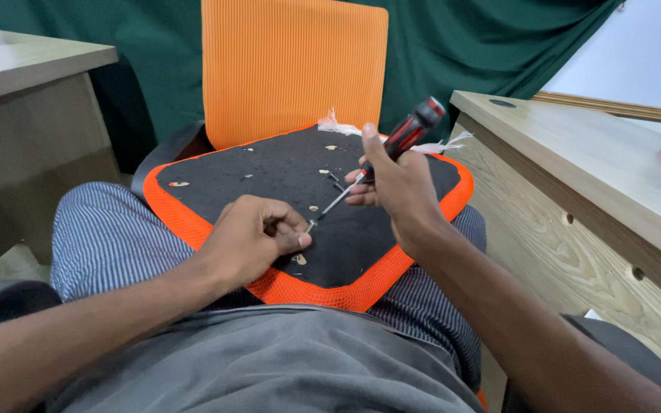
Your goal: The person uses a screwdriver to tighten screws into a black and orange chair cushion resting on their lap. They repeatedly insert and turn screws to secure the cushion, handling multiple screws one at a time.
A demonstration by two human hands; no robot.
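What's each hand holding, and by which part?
Right hand grips a screwdriver by its red-and-black handle, shaft angled down toward the left hand. Left fingers pinch something small at the screwdriver tip, too small to identify, over the chair seat.

The scene is viewed from a single head-worn camera, angled steeply downward and forward, close over the lap, with desks caught at both frame edges.
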